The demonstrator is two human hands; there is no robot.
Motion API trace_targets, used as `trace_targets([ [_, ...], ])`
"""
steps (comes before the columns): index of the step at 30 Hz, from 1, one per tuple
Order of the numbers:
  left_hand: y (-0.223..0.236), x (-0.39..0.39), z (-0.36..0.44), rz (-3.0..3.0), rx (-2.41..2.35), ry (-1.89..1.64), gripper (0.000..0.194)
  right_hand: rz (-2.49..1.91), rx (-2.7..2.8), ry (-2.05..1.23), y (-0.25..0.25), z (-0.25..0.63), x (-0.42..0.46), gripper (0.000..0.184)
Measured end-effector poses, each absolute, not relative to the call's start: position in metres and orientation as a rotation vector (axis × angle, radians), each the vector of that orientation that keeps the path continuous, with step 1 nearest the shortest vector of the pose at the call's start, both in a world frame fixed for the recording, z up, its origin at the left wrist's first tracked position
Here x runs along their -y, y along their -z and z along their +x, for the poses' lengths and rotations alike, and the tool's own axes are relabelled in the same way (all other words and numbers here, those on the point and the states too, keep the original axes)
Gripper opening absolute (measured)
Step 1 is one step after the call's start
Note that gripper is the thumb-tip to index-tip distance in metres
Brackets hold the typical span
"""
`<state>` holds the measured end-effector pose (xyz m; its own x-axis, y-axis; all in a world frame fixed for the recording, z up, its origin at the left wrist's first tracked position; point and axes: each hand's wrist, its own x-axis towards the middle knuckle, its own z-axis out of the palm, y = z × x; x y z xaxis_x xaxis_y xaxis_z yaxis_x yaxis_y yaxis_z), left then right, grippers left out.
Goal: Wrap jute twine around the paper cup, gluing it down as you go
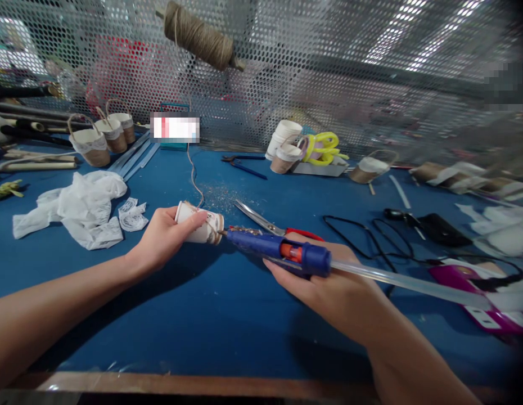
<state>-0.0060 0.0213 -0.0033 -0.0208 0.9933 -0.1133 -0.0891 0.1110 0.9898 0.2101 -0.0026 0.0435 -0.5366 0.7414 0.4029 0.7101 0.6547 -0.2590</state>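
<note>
My left hand (162, 239) is wrapped around a small paper cup (193, 224) lying on its side, with jute twine wound around its base end. My right hand (329, 281) grips a blue glue gun (278, 247) with a clear glue stick (413, 284) sticking out behind it. The gun's nozzle touches the twine-wrapped end of the cup. A strand of twine (193, 169) runs from the cup up to a twine spool (200, 36) hanging on the mesh wall.
Red-handled scissors (270, 225) lie just behind the glue gun on the blue table (202, 315). Crumpled white lace (82, 208) lies to the left. Finished cup baskets (103, 138) stand at the back left, more cups (284, 143) at the back centre. Black cables (371, 239) lie to the right.
</note>
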Motion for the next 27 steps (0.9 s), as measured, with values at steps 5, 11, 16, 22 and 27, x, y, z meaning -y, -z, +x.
trace_targets([
  [5, 0.0037, -0.0219, -0.0055, 1.049, -1.227, -1.185, 0.024, -1.162, 2.434, -0.087, -0.0406, 0.2129, 0.0033, 0.013],
  [11, 0.0048, -0.0211, -0.0060, 1.076, -1.244, -1.181, 0.027, -1.150, 2.463, -0.092, -0.0396, 0.2140, 0.0034, 0.015],
  [16, 0.0064, -0.0197, -0.0068, 1.127, -1.230, -1.171, 0.026, -1.109, 2.459, 0.024, -0.0429, 0.2119, 0.0027, 0.019],
  [22, 0.0074, -0.0177, -0.0062, 1.243, -1.226, -1.192, 0.025, -0.910, 2.559, 0.347, -0.0483, 0.2116, 0.0018, 0.036],
  [27, 0.0043, -0.0143, -0.0040, 1.356, -1.264, -1.190, 0.023, -0.882, 2.600, 0.547, -0.0490, 0.2146, 0.0007, 0.039],
])
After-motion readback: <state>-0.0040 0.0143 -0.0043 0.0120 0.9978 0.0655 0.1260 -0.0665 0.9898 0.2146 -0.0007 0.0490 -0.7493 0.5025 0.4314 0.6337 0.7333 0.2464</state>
